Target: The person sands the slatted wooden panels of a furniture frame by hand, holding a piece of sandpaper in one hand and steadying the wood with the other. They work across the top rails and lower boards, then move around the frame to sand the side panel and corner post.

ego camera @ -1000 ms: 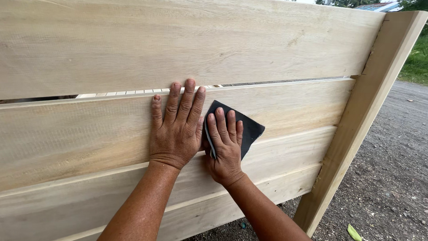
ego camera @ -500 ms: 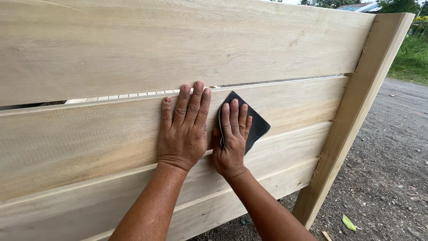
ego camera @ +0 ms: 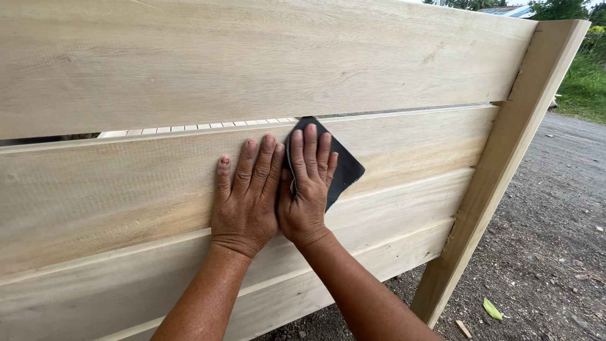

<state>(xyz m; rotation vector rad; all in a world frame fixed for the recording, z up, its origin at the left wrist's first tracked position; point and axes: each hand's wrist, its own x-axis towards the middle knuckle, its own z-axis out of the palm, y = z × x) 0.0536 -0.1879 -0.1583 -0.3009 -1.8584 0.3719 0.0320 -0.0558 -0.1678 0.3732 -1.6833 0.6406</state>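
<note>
Sandpaper: dark grey, roughly square abrasive sheet (ego camera: 341,169) lying flat on the face of the second pale wooden board (ego camera: 410,142), its upper corner just under the gap below the top board.
Right hand: right hand (ego camera: 306,189) lies palm-down over the left part of the sheet, fingers straight and close together, pressing it flat against the wood; nothing is pinched.
Left hand: left hand (ego camera: 246,196) rests palm-down on the bare board, touching the right hand along its side, fingers extended and slightly spread, holding nothing.
Panel: wide pale planks (ego camera: 252,57) stacked horizontally, each overlapping the next, with a narrow gap under the top one.
Post: pale square wooden upright (ego camera: 505,164) closing the panel's right end, leaning in this view.
Ground: grey gravel (ego camera: 555,240) to the right, with a small green leaf (ego camera: 492,309) near the foot of the post.
Background: grass (ego camera: 584,88) at the far right.
</note>
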